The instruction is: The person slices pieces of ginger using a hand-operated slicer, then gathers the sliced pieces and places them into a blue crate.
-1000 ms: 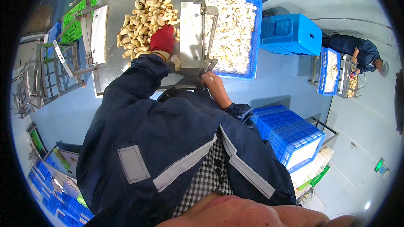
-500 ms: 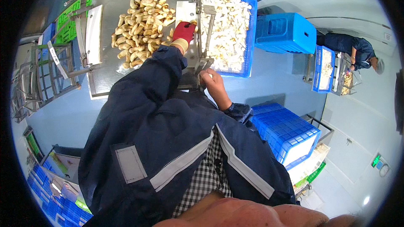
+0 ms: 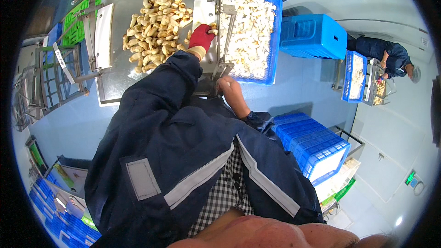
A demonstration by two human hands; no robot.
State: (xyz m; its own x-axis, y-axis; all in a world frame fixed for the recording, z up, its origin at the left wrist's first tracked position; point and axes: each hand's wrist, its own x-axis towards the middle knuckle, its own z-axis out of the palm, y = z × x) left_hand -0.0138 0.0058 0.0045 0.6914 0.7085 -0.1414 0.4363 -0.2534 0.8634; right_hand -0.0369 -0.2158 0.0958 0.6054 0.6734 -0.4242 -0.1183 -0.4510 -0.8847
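My left hand [image 3: 202, 37], in a red glove, is closed round a brownish king oyster mushroom [image 3: 212, 31]. It rests on the white cutting board [image 3: 204, 11], with the mushroom's end toward the metal lever cutter [image 3: 226, 39]. My bare right hand [image 3: 228, 88] is curled in a fist at the cutter's near end; its fingers hide most of the handle. A heap of uncut mushrooms [image 3: 156, 27] lies left of the board on the steel table [image 3: 112, 85]. Right of the cutter, pale cut mushroom pieces [image 3: 248, 36] fill a blue crate [image 3: 277, 27].
A large blue bin [image 3: 312, 36] stands beyond the crate. Stacked blue crates [image 3: 308, 142] stand close at my right. A co-worker [image 3: 383, 53] stands at the far right by a similar crate [image 3: 354, 76]. Metal racks [image 3: 59, 76] are at the left.
My left hand has tilted slightly and lies a little lower, with the mushroom nearer the cutter. My right hand has barely shifted at the cutter's end.
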